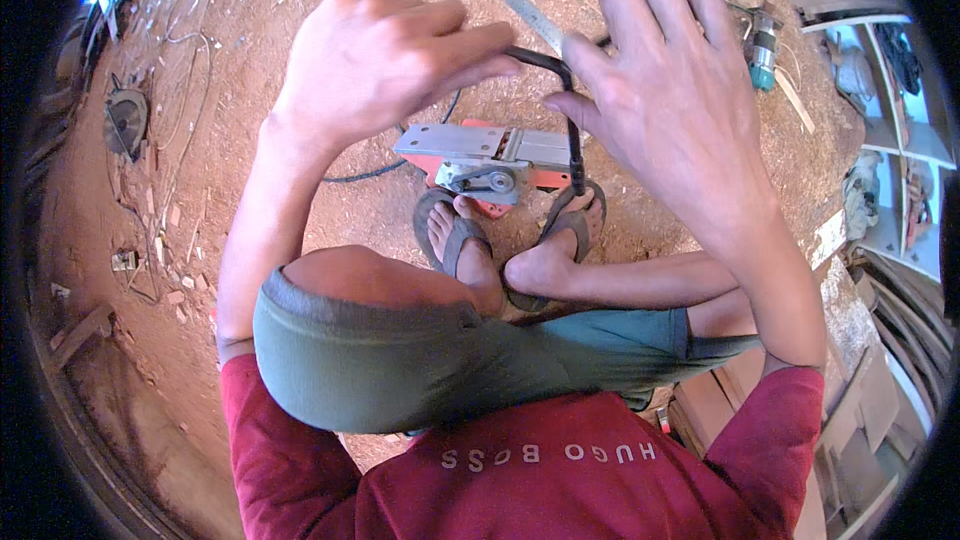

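Observation:
My left hand (395, 60) is closed in a pinch on a black power cord (540, 58). My right hand (680, 80) is half curled around the same cord, its thumb below and forefinger above. A narrow flat metal blade (533, 20) sticks out past the right forefinger; its other end is hidden by the hand. From the hands the cord bends down toward an orange electric hand planer (480, 155) on the ground in front of my feet. The planer lies upside down, metal sole up, with its drive belt (490, 181) exposed on the near side.
A green and silver power tool (763, 50) lies at the far right. A circular saw (127, 122) with loose cable is at the left. Wood scraps and shavings litter the brown ground. Shelves (905, 130) and stacked boards (870, 405) line the right side.

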Motion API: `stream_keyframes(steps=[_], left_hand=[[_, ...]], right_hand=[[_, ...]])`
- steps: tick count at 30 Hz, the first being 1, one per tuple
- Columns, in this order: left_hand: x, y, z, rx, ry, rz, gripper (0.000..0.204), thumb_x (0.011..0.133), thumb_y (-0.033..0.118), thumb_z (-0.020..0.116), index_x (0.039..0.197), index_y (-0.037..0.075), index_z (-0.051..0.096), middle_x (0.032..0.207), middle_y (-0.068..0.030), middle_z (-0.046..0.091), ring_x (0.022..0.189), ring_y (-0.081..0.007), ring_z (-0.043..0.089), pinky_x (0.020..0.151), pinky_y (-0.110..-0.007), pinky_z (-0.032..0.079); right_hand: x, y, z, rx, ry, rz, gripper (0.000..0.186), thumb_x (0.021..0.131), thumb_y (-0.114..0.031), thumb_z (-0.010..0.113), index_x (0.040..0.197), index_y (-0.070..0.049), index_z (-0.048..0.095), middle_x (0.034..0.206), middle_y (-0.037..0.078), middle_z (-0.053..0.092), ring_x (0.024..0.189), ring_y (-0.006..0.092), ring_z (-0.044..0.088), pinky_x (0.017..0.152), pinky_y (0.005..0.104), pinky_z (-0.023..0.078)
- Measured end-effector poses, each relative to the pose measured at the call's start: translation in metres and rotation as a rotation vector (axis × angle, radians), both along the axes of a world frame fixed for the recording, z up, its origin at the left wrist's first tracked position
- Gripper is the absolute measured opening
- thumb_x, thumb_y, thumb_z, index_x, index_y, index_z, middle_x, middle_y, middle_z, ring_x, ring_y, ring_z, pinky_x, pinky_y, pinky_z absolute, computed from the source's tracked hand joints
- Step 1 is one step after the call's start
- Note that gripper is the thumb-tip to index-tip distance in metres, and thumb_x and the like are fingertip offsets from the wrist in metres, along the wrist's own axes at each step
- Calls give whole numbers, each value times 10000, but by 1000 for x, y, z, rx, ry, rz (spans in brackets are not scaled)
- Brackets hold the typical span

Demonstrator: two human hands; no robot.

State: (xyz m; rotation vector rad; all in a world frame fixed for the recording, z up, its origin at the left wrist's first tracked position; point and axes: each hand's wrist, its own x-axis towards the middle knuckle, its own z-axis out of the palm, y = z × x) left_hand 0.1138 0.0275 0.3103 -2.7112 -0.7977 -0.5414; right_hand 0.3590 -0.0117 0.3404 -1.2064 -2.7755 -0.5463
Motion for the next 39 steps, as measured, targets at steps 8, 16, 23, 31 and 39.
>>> stream_keyframes(steps=[8,16,23,31,39], left_hand=[[9,4,-97,62,-637,134,424,728,231,888,1129,160,772,1090,-72,672,1017,-250,646,838,-397,509],[28,-113,-247,-585,-609,300,577,702,385,902,1163,119,680,1117,-61,633,1028,-292,602,855,-455,472],[37,-124,-265,-572,-625,248,440,758,251,860,1135,83,709,1144,-62,652,1021,-274,616,867,-434,489],[27,-128,-257,-659,-500,178,496,806,182,643,1285,60,687,1303,-58,622,1125,-273,578,933,-447,491],[26,-125,-253,-673,-460,145,539,809,193,601,1326,60,674,1361,-54,604,1159,-274,572,943,-446,486]], right_hand=[[35,81,-24,-196,-85,-396,303,978,-323,649,966,-22,688,847,168,701,859,349,695,809,448,531],[39,154,-59,-855,180,48,260,1026,-224,634,1138,10,651,943,175,680,901,321,669,837,410,510],[-49,163,-45,-1074,-131,136,340,1009,-266,655,926,62,683,738,174,630,680,309,616,664,449,494],[-61,161,-74,-1185,-46,243,220,925,-113,672,903,105,663,778,251,672,741,389,673,708,462,541],[-55,165,-95,-1178,-71,290,205,920,-76,610,882,120,656,775,273,665,763,392,693,714,465,557]])
